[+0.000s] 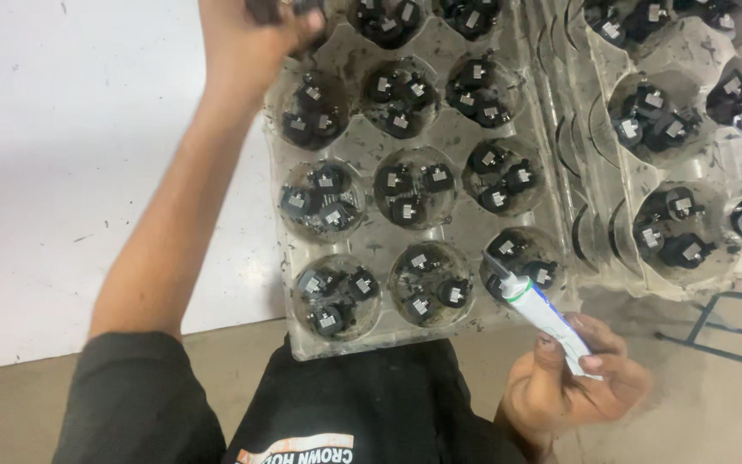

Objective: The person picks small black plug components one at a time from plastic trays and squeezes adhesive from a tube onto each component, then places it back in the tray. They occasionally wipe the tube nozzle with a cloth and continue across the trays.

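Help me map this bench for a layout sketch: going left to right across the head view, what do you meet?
White board → left hand reaching up → clear tray of small black parts → right hand holding a white tube → stack of trays with more black parts.

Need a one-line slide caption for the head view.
Right hand holds a white tube over a clear tray of small black parts.

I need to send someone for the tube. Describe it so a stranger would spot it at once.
Start at the clear plastic tray of round cups on the person's lap, each cup holding small black parts. At its near right corner the right hand grips a small squeeze tube, its nozzle pointing into the corner cup. It is the only white thing here, with blue and green bands.
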Demonstrator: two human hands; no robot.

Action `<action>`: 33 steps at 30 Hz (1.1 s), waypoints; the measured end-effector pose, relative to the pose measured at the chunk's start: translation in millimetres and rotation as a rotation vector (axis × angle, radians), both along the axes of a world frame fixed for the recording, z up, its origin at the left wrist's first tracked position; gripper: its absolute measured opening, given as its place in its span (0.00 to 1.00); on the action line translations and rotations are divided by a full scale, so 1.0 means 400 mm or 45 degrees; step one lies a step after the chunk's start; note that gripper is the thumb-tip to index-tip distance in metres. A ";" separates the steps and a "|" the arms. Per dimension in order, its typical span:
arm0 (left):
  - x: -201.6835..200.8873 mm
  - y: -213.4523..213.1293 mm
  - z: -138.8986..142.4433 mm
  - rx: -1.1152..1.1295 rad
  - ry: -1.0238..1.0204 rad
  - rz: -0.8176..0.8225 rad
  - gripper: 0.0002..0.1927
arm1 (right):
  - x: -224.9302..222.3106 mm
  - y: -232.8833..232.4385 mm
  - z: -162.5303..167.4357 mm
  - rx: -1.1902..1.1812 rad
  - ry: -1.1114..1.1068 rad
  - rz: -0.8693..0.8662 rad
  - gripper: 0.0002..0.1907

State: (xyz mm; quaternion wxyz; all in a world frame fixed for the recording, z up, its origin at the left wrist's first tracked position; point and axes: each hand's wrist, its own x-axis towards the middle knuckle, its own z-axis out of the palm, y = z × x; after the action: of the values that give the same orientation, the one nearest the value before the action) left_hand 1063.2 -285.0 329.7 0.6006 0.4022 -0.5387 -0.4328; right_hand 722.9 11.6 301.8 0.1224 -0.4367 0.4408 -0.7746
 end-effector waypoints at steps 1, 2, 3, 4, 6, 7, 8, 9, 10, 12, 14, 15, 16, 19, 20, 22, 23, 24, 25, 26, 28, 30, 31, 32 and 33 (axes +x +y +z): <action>-0.013 0.074 -0.007 0.038 0.145 -0.071 0.21 | 0.010 0.002 0.002 0.008 -0.036 0.045 0.21; -0.028 0.155 -0.015 0.070 0.267 -0.127 0.21 | 0.020 0.004 0.005 0.025 -0.071 0.105 0.21; -0.046 0.235 -0.021 0.093 0.346 -0.172 0.21 | 0.029 0.005 0.009 0.043 -0.106 0.164 0.21; -0.062 0.306 -0.022 0.117 0.426 -0.217 0.21 | 0.038 0.009 0.013 0.073 -0.139 0.239 0.21; -0.094 0.424 -0.009 0.107 0.643 -0.301 0.21 | 0.056 0.015 0.023 0.124 -0.165 0.357 0.21; -0.110 0.476 0.004 0.191 0.710 -0.301 0.22 | 0.061 0.016 0.028 0.139 -0.158 0.402 0.21; -0.122 0.520 0.018 0.274 0.777 -0.302 0.23 | 0.069 0.018 0.032 0.141 -0.147 0.425 0.21; -0.129 0.556 0.030 0.280 0.696 -0.267 0.25 | 0.077 0.019 0.036 0.144 -0.135 0.448 0.22; -0.134 0.588 0.040 0.288 0.614 -0.233 0.27 | 0.085 0.023 0.039 0.137 -0.120 0.449 0.22; -0.139 0.635 0.051 0.305 0.496 -0.185 0.28 | 0.098 0.031 0.041 0.118 -0.053 0.412 0.22; -0.136 0.666 0.050 0.318 0.414 -0.158 0.25 | 0.110 0.038 0.038 0.074 0.017 0.359 0.23; -0.131 0.675 0.047 0.276 0.430 -0.167 0.23 | 0.115 0.042 0.036 0.046 0.038 0.344 0.23; -0.126 0.685 0.044 0.235 0.446 -0.175 0.21 | 0.117 0.043 0.033 0.005 0.031 0.354 0.24; -0.117 0.710 0.043 0.164 0.441 -0.157 0.19 | 0.119 0.051 0.027 -0.057 0.158 0.269 0.24; -0.115 0.717 0.045 0.147 0.427 -0.145 0.20 | 0.116 0.052 0.027 -0.064 0.223 0.253 0.24; -0.110 0.729 0.049 0.168 0.373 -0.136 0.22 | 0.113 0.054 0.028 -0.074 0.352 0.251 0.24; -0.108 0.733 0.051 0.176 0.345 -0.133 0.23 | 0.113 0.055 0.028 -0.072 0.398 0.260 0.23; -0.107 0.736 0.051 0.193 0.337 -0.128 0.22 | 0.112 0.056 0.030 -0.072 0.444 0.269 0.22; -0.107 0.739 0.051 0.211 0.329 -0.123 0.22 | 0.114 0.056 0.031 -0.065 0.472 0.273 0.21; -0.107 0.742 0.050 0.230 0.321 -0.120 0.22 | 0.116 0.057 0.033 -0.057 0.501 0.282 0.21; -0.104 0.746 0.046 0.222 0.340 -0.115 0.22 | 0.121 0.061 0.037 -0.040 0.561 0.307 0.21; -0.102 0.749 0.043 0.214 0.334 -0.105 0.22 | 0.126 0.062 0.041 -0.034 0.624 0.330 0.20; -0.100 0.750 0.043 0.211 0.318 -0.095 0.22 | 0.128 0.061 0.043 -0.038 0.655 0.339 0.20; -0.099 0.751 0.043 0.208 0.302 -0.086 0.22 | 0.130 0.062 0.045 -0.040 0.687 0.349 0.20; -0.097 0.753 0.043 0.217 0.302 -0.094 0.23 | 0.130 0.061 0.046 -0.041 0.706 0.339 0.20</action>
State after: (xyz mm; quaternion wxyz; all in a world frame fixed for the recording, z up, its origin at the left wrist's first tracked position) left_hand 1024.3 16.1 347.1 0.6073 0.3777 -0.4397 -0.5434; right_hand 774.9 36.1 320.3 0.0910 -0.6872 0.3839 -0.6100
